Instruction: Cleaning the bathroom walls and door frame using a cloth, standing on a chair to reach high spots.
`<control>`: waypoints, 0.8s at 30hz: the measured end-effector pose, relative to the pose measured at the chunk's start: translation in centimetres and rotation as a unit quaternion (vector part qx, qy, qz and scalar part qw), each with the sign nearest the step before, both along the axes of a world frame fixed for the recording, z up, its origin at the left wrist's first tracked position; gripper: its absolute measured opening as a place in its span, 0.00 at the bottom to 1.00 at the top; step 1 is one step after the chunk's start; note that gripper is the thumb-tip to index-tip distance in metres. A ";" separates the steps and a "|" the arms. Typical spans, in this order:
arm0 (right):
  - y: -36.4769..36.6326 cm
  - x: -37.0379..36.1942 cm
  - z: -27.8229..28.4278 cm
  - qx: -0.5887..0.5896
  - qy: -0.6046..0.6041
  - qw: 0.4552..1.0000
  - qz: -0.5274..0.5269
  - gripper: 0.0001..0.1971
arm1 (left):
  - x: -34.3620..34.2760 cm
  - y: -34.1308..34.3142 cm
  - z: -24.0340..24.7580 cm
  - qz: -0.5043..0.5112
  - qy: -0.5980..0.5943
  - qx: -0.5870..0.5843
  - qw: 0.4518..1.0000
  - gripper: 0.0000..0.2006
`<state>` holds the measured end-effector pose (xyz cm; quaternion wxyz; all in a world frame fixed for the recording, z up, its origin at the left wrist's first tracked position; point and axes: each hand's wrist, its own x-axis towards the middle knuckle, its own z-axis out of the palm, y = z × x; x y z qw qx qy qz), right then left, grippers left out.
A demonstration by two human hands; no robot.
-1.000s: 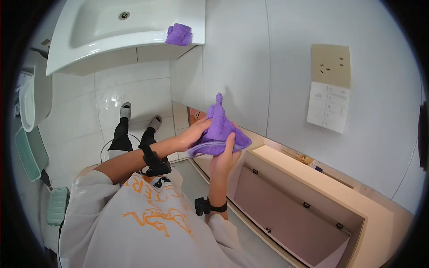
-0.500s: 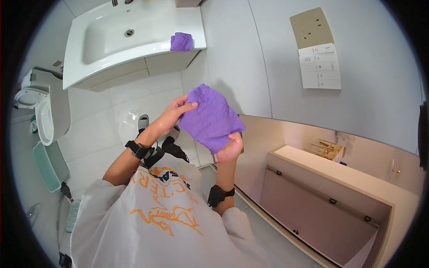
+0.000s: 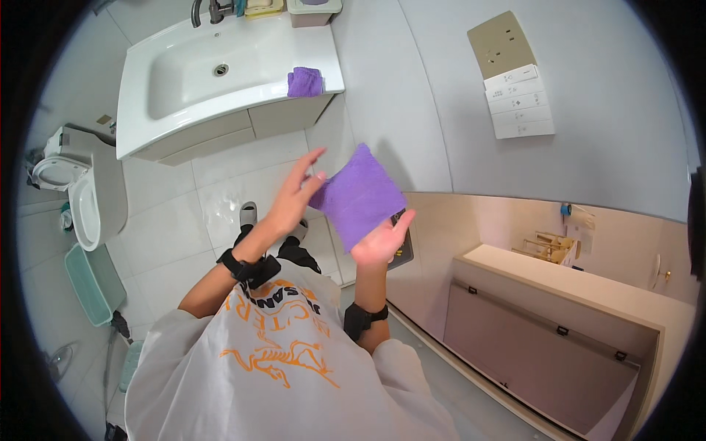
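Observation:
A purple towel (image 3: 360,197), folded smaller into a rough diamond, lies across my right hand (image 3: 379,241), which supports it from below. The right palm faces up with the thumb spread out to the side, and the towel hides the right fingers. My left hand (image 3: 294,192) is at the towel's left corner, its thumb and index finger apart. Whether its lower fingers touch the cloth is hard to see. Another folded purple towel (image 3: 304,82) sits on the front right rim of the white sink (image 3: 268,90).
A grey faucet (image 3: 215,10), a yellow soap dish (image 3: 263,7) and a lidded box (image 3: 314,12) stand behind the basin. To the left are a toilet (image 3: 87,209) and a green tub (image 3: 94,287). On the right, a mirror (image 3: 544,323) and a wall switch panel (image 3: 518,103).
The towel has been folded over into a smaller shape. My left fingers have loosened from it and spread, and my right thumb has come off its top. The view has shifted slightly.

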<state>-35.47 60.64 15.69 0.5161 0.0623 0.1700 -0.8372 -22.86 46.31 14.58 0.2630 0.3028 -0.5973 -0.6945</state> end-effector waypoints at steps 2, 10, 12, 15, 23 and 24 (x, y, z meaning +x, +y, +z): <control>-0.9 0.9 0.8 0.025 0.039 0.999 0.023 0.40 | -0.8 1.1 0.8 -0.038 0.052 0.132 0.989 0.31; -2.2 3.1 -4.8 0.121 0.087 0.989 -0.001 0.28 | -2.5 2.7 1.5 -0.030 0.099 0.081 0.991 0.31; -2.6 3.3 -5.1 0.112 0.142 0.984 0.008 0.28 | -2.7 3.1 1.0 -0.049 0.019 -0.164 0.985 0.31; -2.9 2.8 -3.6 0.078 0.205 0.975 0.018 0.29 | -2.8 3.2 0.9 -0.054 -0.003 -0.237 0.970 0.31; -2.7 3.2 -4.5 0.156 0.273 0.948 0.041 0.37 | -3.7 2.7 -1.0 -0.075 0.001 -0.207 0.976 0.33; -3.6 3.6 -2.3 0.125 0.210 0.970 0.008 0.35 | -3.9 2.7 -0.8 -0.055 -0.012 -0.231 0.971 0.35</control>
